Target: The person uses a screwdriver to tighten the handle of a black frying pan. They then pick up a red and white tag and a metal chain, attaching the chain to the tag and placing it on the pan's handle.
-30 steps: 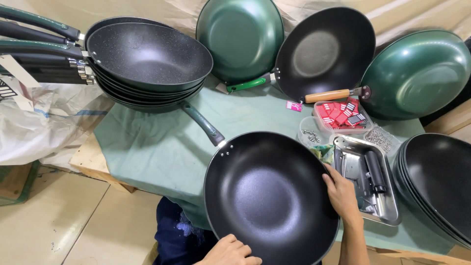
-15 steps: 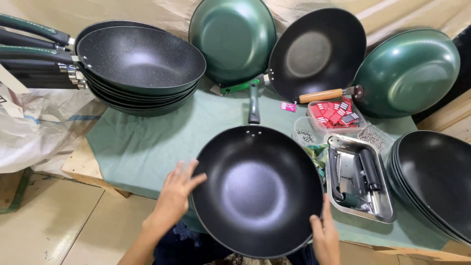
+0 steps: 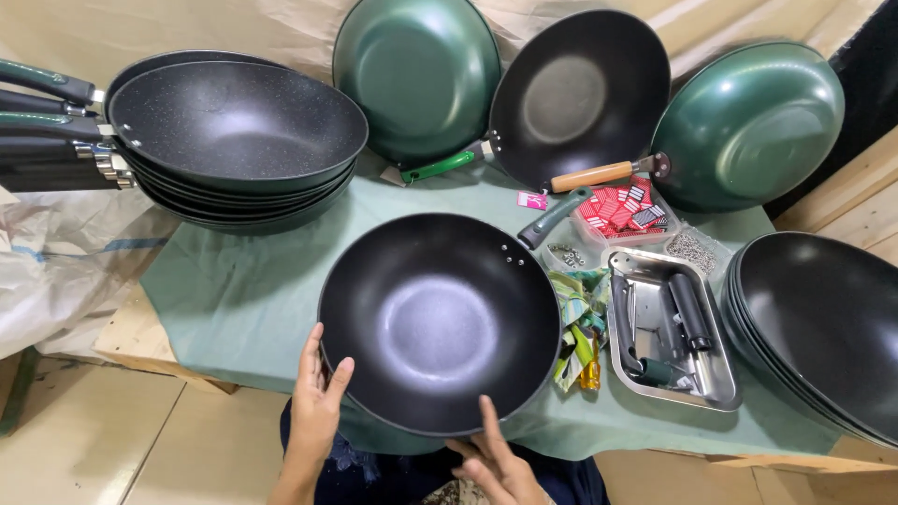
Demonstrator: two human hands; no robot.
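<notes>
A black wok lies on the green cloth in front of me, its dark green handle pointing away to the right. My left hand grips the wok's near-left rim, thumb over the edge and fingers along the outside. At the near rim, my right hand has its fingers spread, and one fingertip touches the edge.
A stack of speckled black woks is at the back left. Two green woks and a black pan lean on the wall. A steel tray of tools and stacked black woks are on the right.
The wok has been turned clockwise on the cloth, so its handle swung from far left, past straight away, to far right. Both hands shifted along the rim to the near side.
</notes>
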